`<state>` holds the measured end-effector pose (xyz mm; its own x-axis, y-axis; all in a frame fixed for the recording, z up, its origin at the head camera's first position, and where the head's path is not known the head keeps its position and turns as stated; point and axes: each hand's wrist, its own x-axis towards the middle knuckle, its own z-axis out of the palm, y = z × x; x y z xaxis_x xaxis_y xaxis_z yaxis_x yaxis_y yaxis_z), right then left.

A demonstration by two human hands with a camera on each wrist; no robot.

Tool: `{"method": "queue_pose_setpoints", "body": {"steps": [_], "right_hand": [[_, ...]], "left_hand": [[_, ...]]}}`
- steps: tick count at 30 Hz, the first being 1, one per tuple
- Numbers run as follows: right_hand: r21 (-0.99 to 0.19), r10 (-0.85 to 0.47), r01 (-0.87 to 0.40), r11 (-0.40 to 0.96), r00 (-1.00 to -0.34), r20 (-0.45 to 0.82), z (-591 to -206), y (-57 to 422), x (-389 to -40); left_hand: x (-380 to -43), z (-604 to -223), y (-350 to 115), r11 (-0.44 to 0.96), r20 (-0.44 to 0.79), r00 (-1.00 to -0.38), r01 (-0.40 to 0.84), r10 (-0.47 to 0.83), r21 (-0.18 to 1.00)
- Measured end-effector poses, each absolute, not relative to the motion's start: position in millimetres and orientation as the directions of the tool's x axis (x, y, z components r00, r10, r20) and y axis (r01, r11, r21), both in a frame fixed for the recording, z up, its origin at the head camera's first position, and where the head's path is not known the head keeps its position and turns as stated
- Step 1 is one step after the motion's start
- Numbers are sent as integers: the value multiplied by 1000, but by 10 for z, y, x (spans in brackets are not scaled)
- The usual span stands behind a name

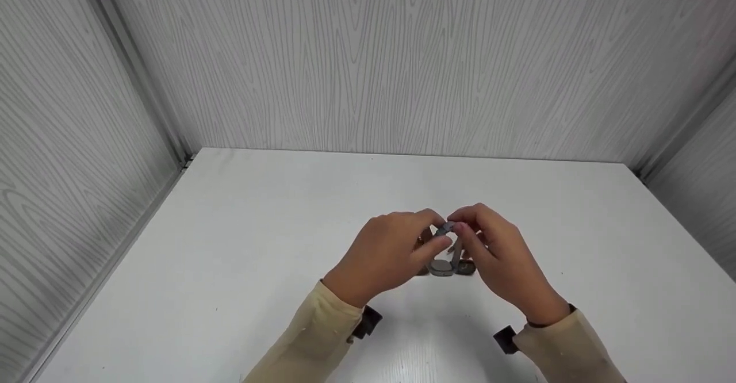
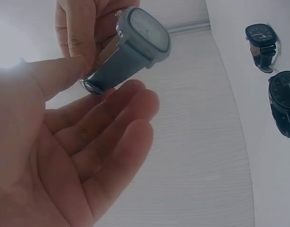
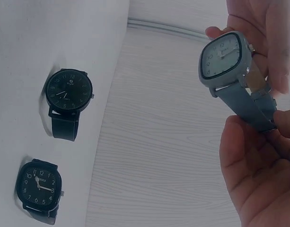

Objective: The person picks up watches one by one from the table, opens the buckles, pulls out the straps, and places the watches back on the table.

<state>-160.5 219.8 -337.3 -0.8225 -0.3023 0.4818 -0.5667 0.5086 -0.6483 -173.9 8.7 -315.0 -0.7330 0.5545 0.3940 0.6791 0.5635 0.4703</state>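
Observation:
Between my two hands is a grey-blue wristwatch (image 1: pixel 441 268) with a rounded-square pale dial, its strap closed into a loop. In the head view the watch head hangs lowest and the fingers meet at the top of the loop. My left hand (image 1: pixel 386 249) pinches the strap (image 2: pixel 117 71) near the buckle between thumb and fingers. From the other side, my right hand (image 1: pixel 501 256) pinches the buckle end too. The right wrist view shows the dial (image 3: pixel 223 56) facing outward, numerals visible. Fingers partly hide the buckle.
On the white tabletop (image 1: pixel 276 210) lie two dark watches, a round one (image 3: pixel 69 91) and a rounded-square one (image 3: pixel 39 187), partly behind the hands in the head view. Wood-grain panels (image 1: pixel 368 61) wall the table at the back and sides.

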Motion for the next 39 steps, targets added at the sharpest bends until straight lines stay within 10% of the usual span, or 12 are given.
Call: {"method": "queue_pose_setpoints", "body": {"steps": [19, 39], "right_hand": [[-510, -299, -576, 639, -797, 526, -3375, 2202, -1613], [-499, -249, -543, 676, -805, 539, -3397, 2211, -1629]], "left_hand": [[-1796, -3232, 94, 590, 489, -661, 742, 569, 318], [-1811, -3248, 79, 683, 310, -752, 659, 582, 317]]}}
